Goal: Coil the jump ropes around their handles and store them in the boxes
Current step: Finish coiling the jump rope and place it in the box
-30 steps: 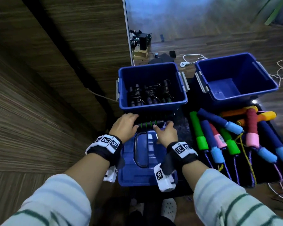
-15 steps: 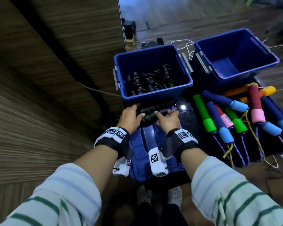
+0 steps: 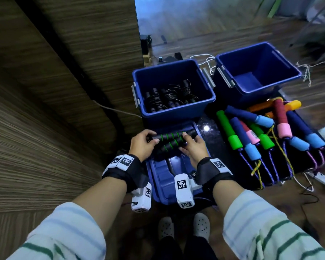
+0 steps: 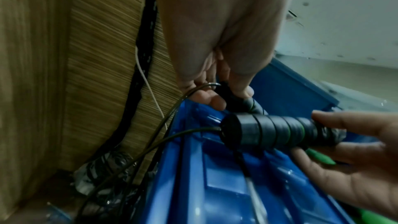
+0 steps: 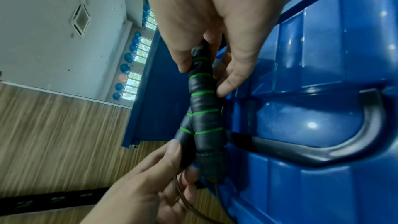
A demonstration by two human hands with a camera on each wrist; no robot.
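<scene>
**Both hands holding a pair of black, green-ringed jump-rope handles above a blue lid**

Head view: The left hand [image 3: 142,145] and right hand [image 3: 192,149] each grip one end of two black handles [image 3: 172,140] lying side by side, just in front of the left blue box [image 3: 178,114]. That box contains several coiled black ropes [image 3: 169,98]. The right blue box [image 3: 270,91] stands beside it. Foam-handled ropes [image 3: 261,128] in green, blue, pink and orange lie on a dark mat to the right. A blue lid [image 3: 163,175] lies under the hands.

Left wrist view: The left hand [image 4: 217,67] pinches the end of the farther handle between curled fingers [image 4: 212,99] and thumb. The nearer handle [image 4: 271,131] sits in the right hand [image 4: 355,156], whose fingers curl around its far end. Thin black cords [image 4: 150,144] leave both handle ends and trail down beside the lid [image 4: 215,185].

Right wrist view: The right hand [image 5: 206,28] clasps the upper end of the handles [image 5: 203,106] with curled fingers and thumb; the left hand [image 5: 150,181] holds the lower end. A grey carry handle [image 5: 336,149] is set in the lid [image 5: 323,57].
</scene>
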